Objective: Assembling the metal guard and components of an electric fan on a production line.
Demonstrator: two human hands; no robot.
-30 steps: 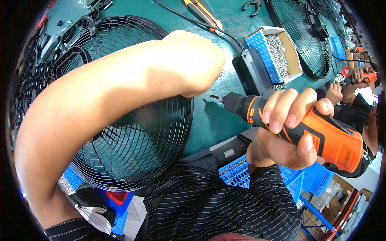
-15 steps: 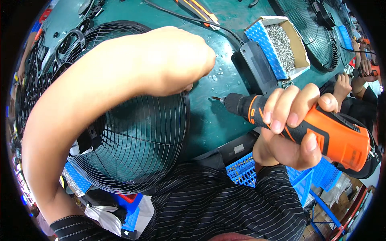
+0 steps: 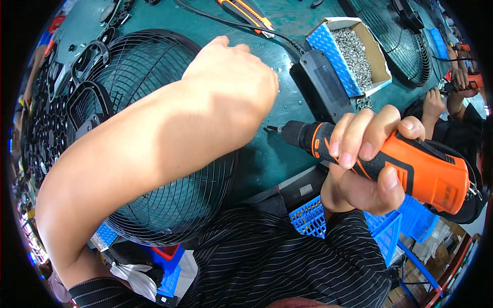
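A black wire fan guard (image 3: 169, 205) lies flat on the green table (image 3: 267, 159). My left hand (image 3: 233, 72) reaches across it to its far right edge, fingers curled down onto the tabletop; whether it holds anything is hidden by the hand itself. My right hand (image 3: 359, 169) grips an orange and black electric screwdriver (image 3: 390, 164), held level above the table's near edge with its bit (image 3: 272, 128) pointing left toward my left wrist.
A cardboard box of silver screws (image 3: 354, 51) stands at the back right, beside a black flat block (image 3: 323, 84) with a cable. An orange utility knife (image 3: 246, 13) lies behind. Another fan guard (image 3: 395, 36) and another person's hands (image 3: 452, 87) are at far right. Blue crates (image 3: 313, 220) sit below.
My left hand has slid further away across the guard toward the table's back. The screwdriver has stayed about where it was.
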